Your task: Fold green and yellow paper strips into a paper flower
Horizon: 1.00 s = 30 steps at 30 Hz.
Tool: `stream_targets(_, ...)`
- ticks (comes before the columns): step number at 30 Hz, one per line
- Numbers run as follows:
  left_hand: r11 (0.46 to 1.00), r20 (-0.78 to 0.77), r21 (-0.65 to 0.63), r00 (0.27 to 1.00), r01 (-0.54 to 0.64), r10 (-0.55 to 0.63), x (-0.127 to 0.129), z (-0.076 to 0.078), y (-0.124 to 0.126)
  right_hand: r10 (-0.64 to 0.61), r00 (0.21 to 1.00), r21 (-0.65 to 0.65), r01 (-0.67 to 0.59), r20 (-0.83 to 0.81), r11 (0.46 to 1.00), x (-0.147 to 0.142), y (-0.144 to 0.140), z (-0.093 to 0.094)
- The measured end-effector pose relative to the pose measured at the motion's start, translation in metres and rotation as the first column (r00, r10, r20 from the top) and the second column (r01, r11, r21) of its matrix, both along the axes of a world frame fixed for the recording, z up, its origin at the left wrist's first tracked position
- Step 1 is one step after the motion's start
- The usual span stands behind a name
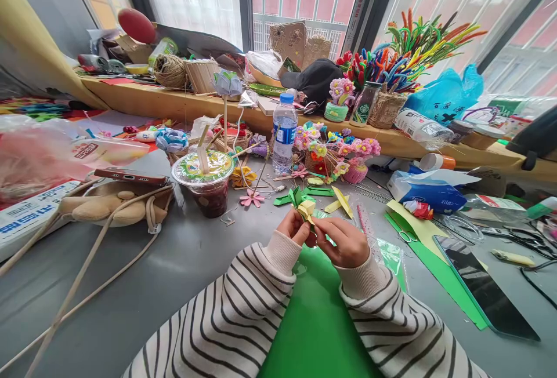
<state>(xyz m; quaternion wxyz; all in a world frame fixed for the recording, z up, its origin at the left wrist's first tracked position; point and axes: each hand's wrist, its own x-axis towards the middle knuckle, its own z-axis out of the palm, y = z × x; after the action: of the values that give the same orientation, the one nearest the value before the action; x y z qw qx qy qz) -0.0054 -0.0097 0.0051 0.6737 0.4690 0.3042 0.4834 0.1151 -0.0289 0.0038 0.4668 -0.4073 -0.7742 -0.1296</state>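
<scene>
Both my hands meet over a green sheet at the middle of the table. Between them is a folded paper flower, pale yellow at its centre with green paper around it. My left hand has its fingers wrapped round the flower's lower left side. My right hand pinches a yellow petal edge from the right. The fingertips hide the underside of the flower. Just behind lie folded yellow paper strips and folded green pieces.
A lidded cup of dark drink stands left, near a water bottle. A beige bag with long straps lies farther left. At right are a phone, small scissors and green paper. Craft flowers crowd the back.
</scene>
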Motion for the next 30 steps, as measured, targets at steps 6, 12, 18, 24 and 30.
stream_targets(6,0.999,-0.002,-0.031,1.0,-0.011,0.011,0.001,-0.005,0.005,-0.049,0.99,-0.111,0.034,-0.135,0.993,-0.009,-0.001,0.0)
stream_targets(12,0.996,-0.042,-0.007,0.995,-0.086,0.086,0.006,-0.014,0.008,-0.061,0.987,-0.114,0.044,-0.15,0.992,-0.01,0.0,-0.002)
stream_targets(18,0.978,0.073,-0.026,0.975,-0.209,0.21,0.004,-0.014,0.008,-0.238,0.954,0.175,0.206,0.182,0.963,0.0,-0.001,0.0)
stream_targets(24,0.981,0.16,-0.182,0.982,-0.073,0.103,-0.005,-0.004,0.01,-0.258,0.88,0.276,0.153,0.399,0.949,0.004,-0.002,0.004)
stream_targets(30,0.974,0.164,-0.226,0.986,0.023,0.015,-0.01,0.008,0.01,-0.136,0.934,0.195,0.074,0.33,0.978,0.003,-0.002,0.006)
